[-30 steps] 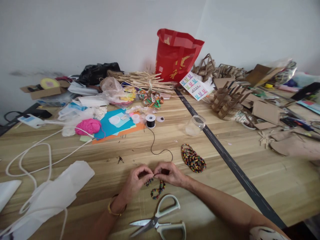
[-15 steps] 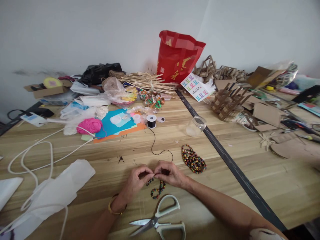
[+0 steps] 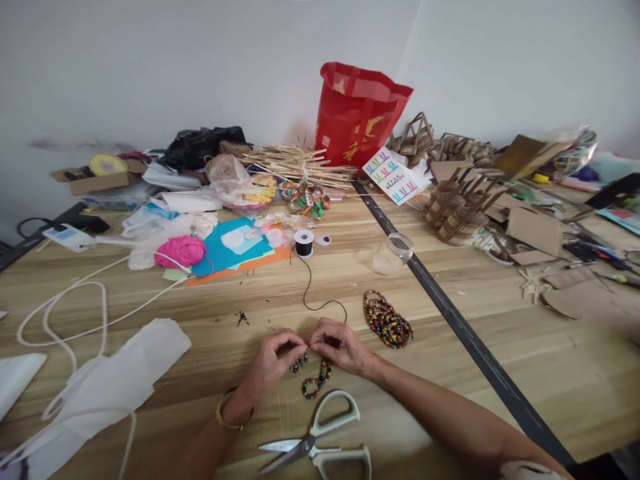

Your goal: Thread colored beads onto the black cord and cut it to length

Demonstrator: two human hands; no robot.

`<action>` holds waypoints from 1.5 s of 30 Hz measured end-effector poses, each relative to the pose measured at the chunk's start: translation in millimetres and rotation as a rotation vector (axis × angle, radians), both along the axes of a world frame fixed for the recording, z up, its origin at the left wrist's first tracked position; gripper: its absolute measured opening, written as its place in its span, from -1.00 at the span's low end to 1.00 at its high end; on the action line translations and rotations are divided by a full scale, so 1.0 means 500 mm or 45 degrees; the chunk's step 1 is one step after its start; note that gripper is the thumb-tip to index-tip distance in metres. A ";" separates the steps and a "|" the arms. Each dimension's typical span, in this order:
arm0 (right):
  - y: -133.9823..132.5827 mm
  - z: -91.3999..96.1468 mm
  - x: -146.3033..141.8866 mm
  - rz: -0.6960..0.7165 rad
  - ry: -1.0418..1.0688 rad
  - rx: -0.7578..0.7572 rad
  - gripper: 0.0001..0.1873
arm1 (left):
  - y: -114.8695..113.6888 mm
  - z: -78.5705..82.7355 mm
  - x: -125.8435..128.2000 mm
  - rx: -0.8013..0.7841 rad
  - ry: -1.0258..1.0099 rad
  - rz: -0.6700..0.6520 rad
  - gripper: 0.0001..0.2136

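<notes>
As both hands [image 3: 271, 363] [image 3: 346, 348] pinch beaded cord [image 3: 321, 381], scissors [image 3: 309, 443] gape; spool [image 3: 303, 247] stands upright.

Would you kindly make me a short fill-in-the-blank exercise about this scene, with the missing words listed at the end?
1. Small, multicoloured, strung ____ show just below the left hand and the right hand.
2. The scissors lie with their blades ____.
3. The cord trailing from the spool is ____ in colour.
4. The tall bag standing at the back is ____ in colour.

Missing words: beads; open; black; red.
</notes>
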State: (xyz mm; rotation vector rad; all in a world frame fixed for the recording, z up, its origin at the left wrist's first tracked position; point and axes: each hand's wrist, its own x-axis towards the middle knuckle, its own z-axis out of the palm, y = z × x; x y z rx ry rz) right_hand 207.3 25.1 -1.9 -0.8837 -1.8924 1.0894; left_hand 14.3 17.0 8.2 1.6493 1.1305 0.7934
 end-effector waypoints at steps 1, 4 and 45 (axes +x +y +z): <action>0.001 -0.001 0.000 -0.019 0.010 -0.018 -0.76 | 0.000 -0.001 0.000 -0.003 -0.006 0.008 -0.84; 0.003 -0.004 -0.001 -0.068 0.034 -0.074 -0.76 | 0.002 -0.003 0.001 0.038 0.005 0.039 -0.85; 0.004 0.011 0.000 -0.071 0.005 -0.149 -0.82 | -0.011 -0.005 0.027 0.422 0.490 0.049 -0.90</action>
